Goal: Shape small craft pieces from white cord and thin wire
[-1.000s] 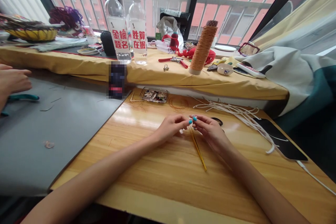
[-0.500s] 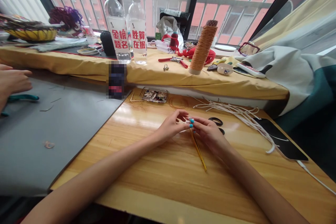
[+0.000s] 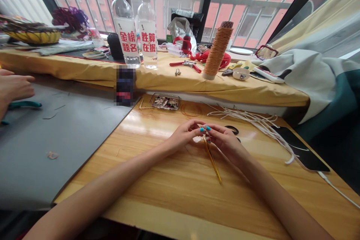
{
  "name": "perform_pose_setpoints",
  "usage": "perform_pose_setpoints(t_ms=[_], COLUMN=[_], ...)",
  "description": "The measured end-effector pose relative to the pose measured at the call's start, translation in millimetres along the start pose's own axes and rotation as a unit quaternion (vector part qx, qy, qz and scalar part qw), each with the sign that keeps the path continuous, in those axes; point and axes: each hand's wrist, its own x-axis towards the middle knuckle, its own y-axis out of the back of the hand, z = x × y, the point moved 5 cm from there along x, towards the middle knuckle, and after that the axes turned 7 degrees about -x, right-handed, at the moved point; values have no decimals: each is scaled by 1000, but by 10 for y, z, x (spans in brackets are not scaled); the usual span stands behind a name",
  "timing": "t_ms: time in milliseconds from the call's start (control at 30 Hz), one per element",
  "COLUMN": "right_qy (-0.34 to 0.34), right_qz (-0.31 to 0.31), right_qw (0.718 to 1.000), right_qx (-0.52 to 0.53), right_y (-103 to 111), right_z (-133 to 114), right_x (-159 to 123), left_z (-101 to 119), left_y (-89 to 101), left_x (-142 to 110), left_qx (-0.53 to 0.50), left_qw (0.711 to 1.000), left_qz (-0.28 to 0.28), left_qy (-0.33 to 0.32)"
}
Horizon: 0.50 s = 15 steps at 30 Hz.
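My left hand (image 3: 189,133) and my right hand (image 3: 224,138) meet above the wooden table. Their blue-nailed thumbs press side by side, fingers closed in a pinch. Between the fingertips is a small pale piece (image 3: 205,129), mostly covered, so its kind cannot be made out. Golden tweezers (image 3: 213,163) lie on the table just below the fingertips, pointing toward me. Black-handled scissors (image 3: 232,129) rest behind my right hand, which partly hides them.
A clear tray (image 3: 165,101) of small beads sits at the back. White cords (image 3: 253,119) and a phone (image 3: 302,150) lie right. On the cloth-covered ledge stand two bottles (image 3: 149,33), red pliers (image 3: 185,65) and an orange thread spool (image 3: 218,52). Another person's hand (image 3: 15,87) is left, near teal-handled pliers (image 3: 25,104).
My hands have drawn closer, the left thumb moving up beside the right one. The pale piece between them is now more covered. The tweezers and the other person's hand stay put.
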Motion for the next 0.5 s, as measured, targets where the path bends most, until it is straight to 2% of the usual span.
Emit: perform_pose_setpoints(t_ms=[200, 500], right_qy=[-12, -15], right_qz=[-4, -5], right_qw=[1000, 1000], right_qx=[-1, 13], right_y=[22, 12], right_z=[36, 49], right_x=[7, 0], left_z=[-13, -10], left_y=[20, 38], left_x=[17, 11], left_qx=[-17, -52], left_qw=[1000, 998], left_qz=[2, 25], left_qy=[-17, 1])
